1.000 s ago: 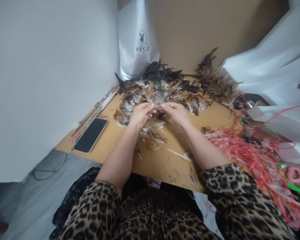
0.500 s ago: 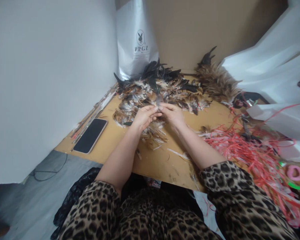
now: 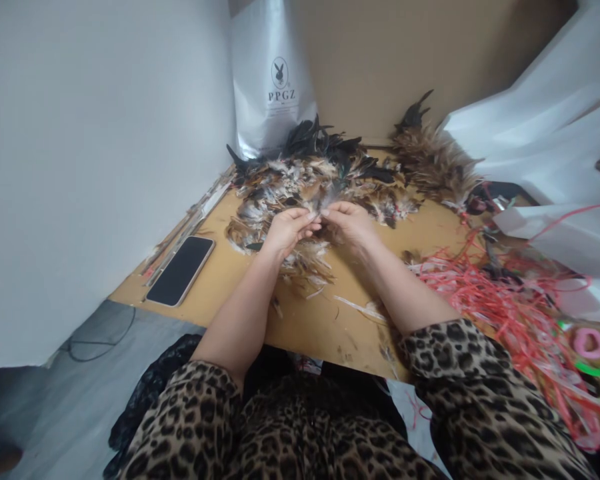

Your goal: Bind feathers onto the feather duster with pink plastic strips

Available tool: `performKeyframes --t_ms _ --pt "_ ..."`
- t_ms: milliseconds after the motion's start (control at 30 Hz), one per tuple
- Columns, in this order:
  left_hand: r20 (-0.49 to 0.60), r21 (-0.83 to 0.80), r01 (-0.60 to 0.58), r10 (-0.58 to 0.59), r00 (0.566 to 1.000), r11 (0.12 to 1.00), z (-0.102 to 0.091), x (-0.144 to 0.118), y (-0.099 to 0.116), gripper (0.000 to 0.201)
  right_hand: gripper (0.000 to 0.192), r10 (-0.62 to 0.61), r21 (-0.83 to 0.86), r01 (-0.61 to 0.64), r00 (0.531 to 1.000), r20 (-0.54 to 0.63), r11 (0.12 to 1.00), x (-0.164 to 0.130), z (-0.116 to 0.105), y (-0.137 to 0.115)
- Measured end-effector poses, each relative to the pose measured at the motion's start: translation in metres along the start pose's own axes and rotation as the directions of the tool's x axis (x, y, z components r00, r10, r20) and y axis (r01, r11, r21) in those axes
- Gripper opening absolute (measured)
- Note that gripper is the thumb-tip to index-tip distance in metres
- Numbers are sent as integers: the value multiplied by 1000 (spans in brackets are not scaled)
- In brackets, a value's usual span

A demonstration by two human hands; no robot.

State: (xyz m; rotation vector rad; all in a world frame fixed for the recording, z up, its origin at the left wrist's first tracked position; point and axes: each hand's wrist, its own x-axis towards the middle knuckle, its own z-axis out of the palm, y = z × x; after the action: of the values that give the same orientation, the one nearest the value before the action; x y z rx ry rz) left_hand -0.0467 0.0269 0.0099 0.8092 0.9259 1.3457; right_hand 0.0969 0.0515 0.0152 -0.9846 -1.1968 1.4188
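Note:
Both of my hands meet in a pinch over the table's middle. Between my left hand (image 3: 291,233) and my right hand (image 3: 354,227) is a greyish, dark-tipped feather (image 3: 331,192), its tip pointing away from me. The thumb and forefinger of each hand close on its lower end, and the fingertips nearly touch. Directly behind and under the hands spreads a pile of brown, white and black feathers (image 3: 265,183). Loose brown feathers (image 3: 307,267) lie nearer me, below the wrists. The feather's base is mostly hidden by the fingers.
A phone (image 3: 181,270) lies at the table's left. A silver printed bag (image 3: 275,87) stands behind the pile. To the right are a brown feather bunch (image 3: 435,163), tangled red strings (image 3: 485,287), a pink ring (image 3: 591,343) and white sheeting (image 3: 525,133).
My right hand has shifted slightly right and tilted. The feather's top now leans to the right instead of standing nearly straight. My left hand has barely moved.

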Motion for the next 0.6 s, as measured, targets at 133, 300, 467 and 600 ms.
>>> performKeyframes --t_ms 133,300,467,600 --pt "-199 -30 -166 157 967 986 -9 5 10 15 30 -31 -89 33 999 27 995 1 -10 -9" --pt "-326 -77 -263 225 918 962 -20 9 19 15 12 -19 -306 48 995 96 951 28 -4 -22" --pt "-322 -88 -313 271 907 946 -21 10 20 16 6 -248 -451 286 958 143 845 77 31 -46" --pt "-343 -102 -344 292 893 933 -23 9 24 15 14 -477 -488 456 874 88 744 83 41 -50"
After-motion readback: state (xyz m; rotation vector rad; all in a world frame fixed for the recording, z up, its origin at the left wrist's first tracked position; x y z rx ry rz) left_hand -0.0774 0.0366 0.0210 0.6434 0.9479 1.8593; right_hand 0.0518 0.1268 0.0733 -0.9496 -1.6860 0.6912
